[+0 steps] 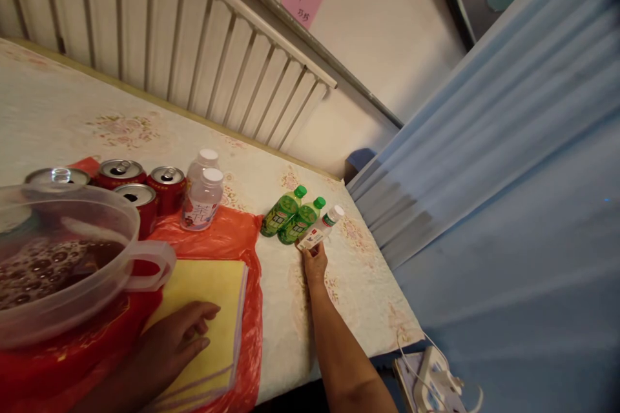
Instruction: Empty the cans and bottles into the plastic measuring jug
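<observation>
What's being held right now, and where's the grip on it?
The right hand holds the white-capped bottle near its base; the left hand holds nothing.

You have bare bench (pixel 279 322) between the red bag (pixel 217 237) and your right forearm (pixel 334 335); green bottles (pixel 299 224) block its far end, jug (pixel 82 300) and cans (pixel 167 197) your left.

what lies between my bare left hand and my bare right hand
In the head view, from your left hand to your right hand: a flat yellow rectangular paper stack, a strip of crinkled red plastic, then pale floral tablecloth.
</observation>
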Tool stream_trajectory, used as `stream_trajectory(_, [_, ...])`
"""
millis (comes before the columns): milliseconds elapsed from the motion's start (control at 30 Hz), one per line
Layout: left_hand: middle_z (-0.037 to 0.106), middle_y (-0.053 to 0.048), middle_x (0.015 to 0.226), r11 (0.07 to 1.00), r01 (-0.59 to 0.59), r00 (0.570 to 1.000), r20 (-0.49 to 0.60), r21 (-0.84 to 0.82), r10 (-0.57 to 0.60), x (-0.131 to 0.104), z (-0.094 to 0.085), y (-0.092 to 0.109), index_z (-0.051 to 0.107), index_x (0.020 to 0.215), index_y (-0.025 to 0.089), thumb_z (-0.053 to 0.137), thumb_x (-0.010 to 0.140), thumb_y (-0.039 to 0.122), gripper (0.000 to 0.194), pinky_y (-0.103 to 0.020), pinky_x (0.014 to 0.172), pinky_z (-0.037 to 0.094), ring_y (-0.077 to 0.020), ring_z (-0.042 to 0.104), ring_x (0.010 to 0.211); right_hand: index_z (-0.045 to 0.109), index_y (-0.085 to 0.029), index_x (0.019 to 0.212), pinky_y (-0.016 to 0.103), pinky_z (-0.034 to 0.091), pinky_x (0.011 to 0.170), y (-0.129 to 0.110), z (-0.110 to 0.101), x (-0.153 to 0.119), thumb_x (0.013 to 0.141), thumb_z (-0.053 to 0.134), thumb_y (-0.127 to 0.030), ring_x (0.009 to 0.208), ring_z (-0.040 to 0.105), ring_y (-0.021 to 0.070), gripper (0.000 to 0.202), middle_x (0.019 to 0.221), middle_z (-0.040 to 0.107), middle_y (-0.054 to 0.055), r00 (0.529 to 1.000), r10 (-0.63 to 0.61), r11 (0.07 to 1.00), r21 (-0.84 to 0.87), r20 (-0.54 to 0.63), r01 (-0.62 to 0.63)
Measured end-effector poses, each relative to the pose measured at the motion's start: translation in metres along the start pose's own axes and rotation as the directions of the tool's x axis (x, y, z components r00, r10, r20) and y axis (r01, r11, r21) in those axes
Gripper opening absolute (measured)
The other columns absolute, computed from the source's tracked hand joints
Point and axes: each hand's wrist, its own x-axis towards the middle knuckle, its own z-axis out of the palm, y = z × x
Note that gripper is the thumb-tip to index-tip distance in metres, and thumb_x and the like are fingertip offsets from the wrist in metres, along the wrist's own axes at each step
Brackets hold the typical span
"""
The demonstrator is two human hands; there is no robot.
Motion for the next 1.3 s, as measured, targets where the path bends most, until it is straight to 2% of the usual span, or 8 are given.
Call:
stream_trajectory(267, [0.073, -0.007, 0.104, 1.000, 0.006, 1.000, 0.022, 0.024, -0.007, 0.001, 0.000, 0.003, 0.067, 0.111, 0.021, 0.057, 0.075, 0.031, 0.039, -0.033, 0.084, 0.056, -0.0241, 0.068, 0.093, 0.063, -0.018, 0.102, 0.028, 0.048, 0.069, -0.007, 0.000, -0.002, 0.064, 0.067, -0.042, 0.072, 0.062, 0.0191, 0.046, 0.088, 0.072, 0.003, 0.999, 0.019, 1.000, -0.009, -0.025, -0.020])
stream_trajectory(533, [0.071, -0.006, 0.101, 1.000, -0.006, 1.000, 0.010, 0.016, 0.006, -0.006, 0.001, 0.021, 0.065, 0.107, 0.019, 0.052, 0.071, 0.020, 0.038, -0.032, 0.084, 0.053, -0.0203, 0.066, 0.090, 0.053, -0.021, 0.086, 0.032, 0.043, 0.067, -0.026, -0.014, -0.038, 0.077, 0.054, -0.052, 0.068, 0.054, 0.0201, 0.032, 0.072, 0.060, 0.002, 0.969, 0.068, 0.996, -0.035, -0.239, -0.078])
stream_trajectory(633, [0.071, -0.006, 0.103, 1.000, -0.004, 1.000, 0.018, 0.008, 0.004, -0.008, 0.002, 0.025, 0.064, 0.108, 0.018, 0.051, 0.071, 0.019, 0.039, -0.031, 0.084, 0.052, -0.0192, 0.066, 0.090, 0.054, -0.021, 0.084, 0.031, 0.045, 0.067, -0.052, -0.002, -0.057, 0.080, 0.054, -0.050, 0.067, 0.055, 0.0189, 0.029, 0.071, 0.060, 0.001, 0.992, -0.007, 1.000, 0.001, -0.123, 0.007])
stream_trajectory(733, [0.071, -0.006, 0.103, 1.000, -0.017, 1.000, 0.011, -0.017, 0.018, -0.010, 0.002, 0.027, 0.063, 0.107, 0.018, 0.051, 0.071, 0.018, 0.039, -0.031, 0.082, 0.052, -0.0187, 0.066, 0.087, 0.060, -0.020, 0.087, 0.030, 0.048, 0.063, -0.094, 0.030, -0.061, 0.079, 0.058, -0.047, 0.064, 0.058, 0.0176, 0.028, 0.070, 0.062, -0.001, 0.990, -0.112, 0.992, 0.074, 0.090, 0.105])
stream_trajectory(867, [0.071, -0.007, 0.103, 0.998, -0.050, 0.999, -0.006, -0.046, 0.049, -0.013, 0.000, 0.028, 0.063, 0.109, 0.018, 0.052, 0.071, 0.018, 0.040, -0.032, 0.081, 0.052, -0.0190, 0.066, 0.085, 0.063, -0.018, 0.110, 0.029, 0.053, 0.069, -0.172, 0.080, -0.047, 0.079, 0.064, -0.040, 0.073, 0.064, 0.0169, 0.038, 0.087, 0.070, 0.002, 0.925, -0.261, 0.962, 0.157, 0.277, 0.224])
stream_trajectory(1033, [0.069, -0.007, 0.100, 0.995, -0.075, 0.996, -0.051, -0.065, 0.071, -0.016, -0.002, 0.027, 0.064, 0.109, 0.017, 0.052, 0.071, 0.018, 0.040, -0.032, 0.082, 0.052, -0.0186, 0.064, 0.084, 0.049, -0.017, 0.140, 0.036, 0.050, 0.092, -0.266, 0.121, -0.032, 0.084, 0.069, -0.040, 0.106, 0.062, 0.0230, 0.064, 0.136, 0.058, 0.015, 0.738, -0.529, 0.796, -0.057, 0.418, 0.602])
stream_trajectory(1133, [0.069, -0.006, 0.100, 0.995, -0.074, 0.996, -0.057, -0.071, 0.070, -0.016, -0.002, 0.024, 0.065, 0.110, 0.017, 0.052, 0.071, 0.016, 0.041, -0.031, 0.080, 0.052, -0.0179, 0.064, 0.083, 0.052, -0.020, 0.140, 0.040, 0.046, 0.099, -0.300, 0.135, -0.028, 0.088, 0.067, -0.045, 0.120, 0.056, 0.0278, 0.060, 0.134, 0.060, 0.014, 0.650, -0.507, 0.656, -0.235, 0.567, 0.717])
stream_trajectory(1300, [0.069, -0.005, 0.100, 0.993, -0.101, 0.993, -0.068, -0.064, 0.097, -0.019, -0.004, 0.025, 0.066, 0.110, 0.020, 0.053, 0.071, 0.016, 0.041, -0.031, 0.081, 0.053, -0.0177, 0.064, 0.083, 0.066, -0.025, 0.124, 0.032, 0.048, 0.086, -0.315, 0.141, -0.028, 0.086, 0.071, -0.034, 0.101, 0.066, 0.0240, 0.039, 0.110, 0.071, 0.009, 0.571, -0.341, 0.575, -0.315, 0.747, 0.755])
